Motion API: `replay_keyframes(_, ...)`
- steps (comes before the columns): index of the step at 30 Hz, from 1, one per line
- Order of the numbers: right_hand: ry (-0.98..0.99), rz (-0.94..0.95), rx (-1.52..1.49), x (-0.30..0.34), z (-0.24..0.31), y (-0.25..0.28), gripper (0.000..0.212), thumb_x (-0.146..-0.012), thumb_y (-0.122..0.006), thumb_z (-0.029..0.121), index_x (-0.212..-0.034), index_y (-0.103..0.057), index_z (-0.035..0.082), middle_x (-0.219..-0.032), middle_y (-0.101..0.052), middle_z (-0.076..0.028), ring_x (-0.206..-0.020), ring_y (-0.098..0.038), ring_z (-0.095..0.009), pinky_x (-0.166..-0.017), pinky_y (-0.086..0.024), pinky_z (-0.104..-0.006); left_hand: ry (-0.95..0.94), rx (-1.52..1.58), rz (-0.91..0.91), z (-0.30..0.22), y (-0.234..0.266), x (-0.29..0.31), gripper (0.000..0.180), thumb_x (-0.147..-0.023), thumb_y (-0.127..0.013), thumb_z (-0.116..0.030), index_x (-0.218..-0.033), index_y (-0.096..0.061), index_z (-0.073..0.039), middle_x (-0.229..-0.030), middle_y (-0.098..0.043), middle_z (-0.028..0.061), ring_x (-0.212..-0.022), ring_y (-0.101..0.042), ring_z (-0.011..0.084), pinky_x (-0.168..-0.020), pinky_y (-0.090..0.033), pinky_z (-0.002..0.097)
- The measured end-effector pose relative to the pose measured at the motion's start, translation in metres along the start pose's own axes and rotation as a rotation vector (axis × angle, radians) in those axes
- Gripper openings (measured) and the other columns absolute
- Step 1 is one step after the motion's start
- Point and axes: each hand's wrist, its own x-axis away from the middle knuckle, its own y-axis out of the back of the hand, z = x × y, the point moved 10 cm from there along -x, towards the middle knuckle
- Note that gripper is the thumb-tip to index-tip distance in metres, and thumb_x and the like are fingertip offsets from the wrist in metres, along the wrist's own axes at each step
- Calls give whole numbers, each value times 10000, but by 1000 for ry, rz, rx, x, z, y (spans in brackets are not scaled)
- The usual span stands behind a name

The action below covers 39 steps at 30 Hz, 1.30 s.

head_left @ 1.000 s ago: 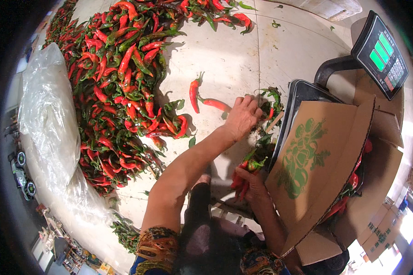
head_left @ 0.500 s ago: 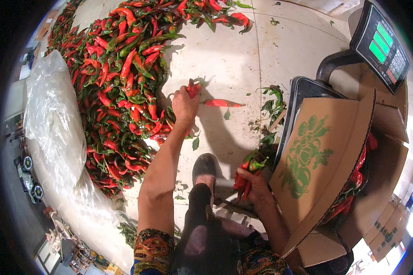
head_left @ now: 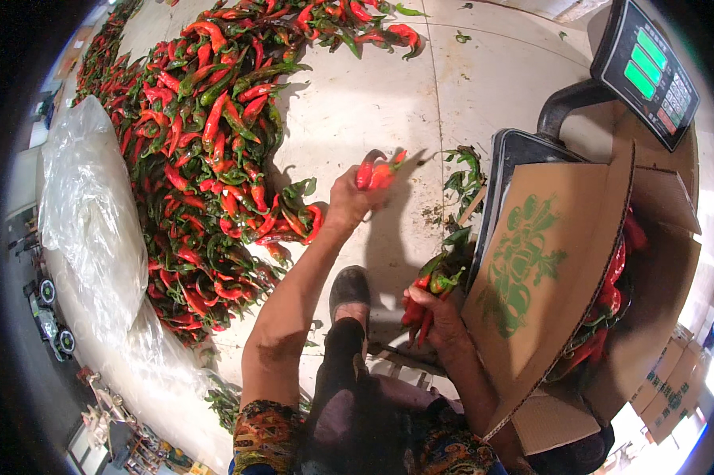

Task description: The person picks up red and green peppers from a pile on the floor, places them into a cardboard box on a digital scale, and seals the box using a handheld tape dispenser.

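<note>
Over the pale floor, my left hand [head_left: 350,202] is closed around red chili peppers [head_left: 376,171], whose tips and stems stick out past the fingers. Their edges are slightly smeared by motion. Low and near the carton, my right hand [head_left: 445,318] grips a bunch of red and green chili peppers [head_left: 418,310], stems up. Left of both hands spreads a big pile of red and green chili peppers [head_left: 214,150]. The open cardboard carton [head_left: 515,245], printed with a green vegetable picture, stands right of my right hand; red peppers [head_left: 610,297] show inside it.
The carton rests on a black platform scale [head_left: 499,170] with a lit display [head_left: 648,67] on a curved post. Clear plastic sheeting [head_left: 95,214] lies left of the pile. Leaf scraps [head_left: 460,178] litter the floor by the scale. My shoe [head_left: 349,289] stands between my arms.
My left hand has moved right, away from the pile. The lone red pepper on the floor no longer shows there, and more red pepper now sticks out of that hand. My right hand stays put.
</note>
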Motion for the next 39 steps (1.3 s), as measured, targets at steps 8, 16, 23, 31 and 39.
replay_keyframes(8,159,56,161,49,50,-61,272,-842,-711,137,-1076,-600,56,-968,-656,-69,-842,-645,-182,-644,-551,-305,165,956,285,-70,-10,111,357,-795,-728,-2,-1127,-598,10,-1024,-645,80,-942,-626,190,-858,-508,332)
replay_keyframes(16,451,133,160,121,82,-116,374,-810,-750,176,-1121,-617,18,-1020,-643,-58,-918,-604,-146,-808,-495,-308,72,845,338,-134,6,179,403,-768,-732,35,-1150,-620,-28,-1020,-673,55,-933,-642,172,-864,-514,319)
replay_keyframes(23,482,349,-49,166,81,-149,497,-815,-743,122,-1249,-521,24,-1023,-628,-40,-852,-609,-116,-779,-511,-278,21,559,425,-190,15,219,391,-803,-705,3,-1176,-589,19,-1051,-661,69,-944,-631,164,-867,-500,310)
replay_keyframes(31,658,283,-62,238,96,-167,490,-816,-747,38,-1246,-515,1,-1022,-644,-31,-911,-595,-75,-777,-502,-228,-15,327,408,-260,17,271,438,-771,-709,-8,-1181,-557,20,-1000,-655,72,-862,-634,155,-771,-522,298)
replay_keyframes(39,721,259,60,329,163,-117,209,-874,-711,164,-1046,-640,67,-808,-653,19,-672,-581,-47,-575,-477,-219,-95,381,572,-341,-70,322,603,-822,-683,-39,-1363,-419,-1,-1205,-602,112,-1084,-588,180,-950,-470,343)
